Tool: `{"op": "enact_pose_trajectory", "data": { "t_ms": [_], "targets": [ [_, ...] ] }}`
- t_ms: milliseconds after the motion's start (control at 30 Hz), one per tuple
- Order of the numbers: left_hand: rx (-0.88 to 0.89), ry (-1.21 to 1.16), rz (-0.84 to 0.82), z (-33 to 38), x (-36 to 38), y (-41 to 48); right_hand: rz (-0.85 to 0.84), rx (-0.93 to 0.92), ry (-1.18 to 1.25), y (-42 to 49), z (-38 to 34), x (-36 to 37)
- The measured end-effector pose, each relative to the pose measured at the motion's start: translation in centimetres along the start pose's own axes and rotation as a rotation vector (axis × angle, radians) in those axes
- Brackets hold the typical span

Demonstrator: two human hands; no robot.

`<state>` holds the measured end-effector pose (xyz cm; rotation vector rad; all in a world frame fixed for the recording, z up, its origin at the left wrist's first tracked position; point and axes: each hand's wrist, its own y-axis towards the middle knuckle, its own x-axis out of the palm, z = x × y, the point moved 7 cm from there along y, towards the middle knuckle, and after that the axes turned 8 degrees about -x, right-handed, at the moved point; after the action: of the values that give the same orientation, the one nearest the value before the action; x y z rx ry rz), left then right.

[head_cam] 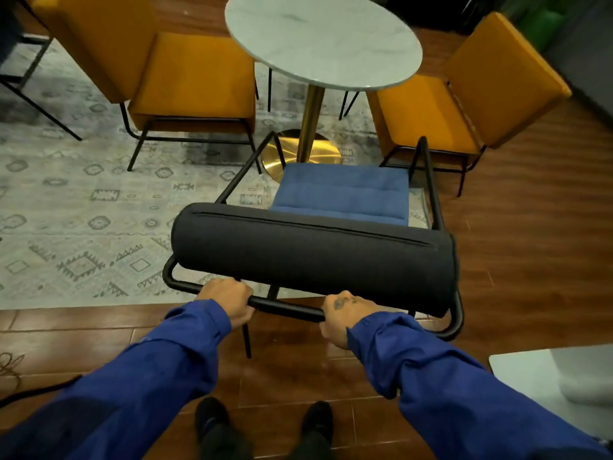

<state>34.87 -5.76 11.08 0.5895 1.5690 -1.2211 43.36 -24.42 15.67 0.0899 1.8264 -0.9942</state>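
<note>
Gripping the rear bar (285, 308) of a black-framed chair (431, 180), both hands are curled tight round the tube. The left hand (227, 298) wraps the bar towards its left end. The right hand (345, 313) holds it further right, just under the dark grey bolster (315, 257) that forms the backrest. Both sleeves are blue.

The chair faces straight away from the person. Its blue seat (345, 194) points at the gold base (298, 154) of the round table (323, 38). Front to back, the chair's axis runs from the person towards that table. The bolster and the gripped bar lie across this, left to right, dipping slightly at the right end.

The chair straddles the near edge of the patterned rug (83, 210), close to the rug's near right corner. Its seat and front frame are over the rug. One rear leg stands on the wooden floor (530, 244) between the hands. Whether the front legs touch the rug cannot be told.

Two yellow chairs flank the round table: the left yellow chair (192, 81) stands on the rug, and the right yellow chair (431, 111) is at the rug's right edge. Black shoes (212, 416) show at the bottom on the wooden floor. A white object (564, 376) sits at the lower right.
</note>
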Motion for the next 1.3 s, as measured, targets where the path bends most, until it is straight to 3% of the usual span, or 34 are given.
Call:
{"op": "enact_pose_trajectory", "data": {
  "t_ms": [167, 367, 667, 1033, 1300],
  "targets": [
    [0.099, 0.115, 0.04, 5.0, -3.6, 1.4, 0.021, 0.076, 0.101, -1.2, 5.3, 0.9],
    [0.157, 0.201, 0.086, 9.9, -2.7, 1.9, 0.004, 0.118, 0.188, -2.8, 10.2, 4.4],
    [0.135, 0.189, -0.07, 14.3, 3.4, -0.2, -0.054, 0.085, 0.165, -5.3, 13.2, 10.5],
    [0.087, 0.142, -0.326, 14.0, 11.7, -2.6, -0.226, 0.047, 0.195, -6.1, 12.4, 17.8],
    [0.066, 0.019, -0.458, 13.2, 12.4, -2.6, -0.292, -0.006, 0.234, -5.8, 12.5, 17.9]
  ]
}}
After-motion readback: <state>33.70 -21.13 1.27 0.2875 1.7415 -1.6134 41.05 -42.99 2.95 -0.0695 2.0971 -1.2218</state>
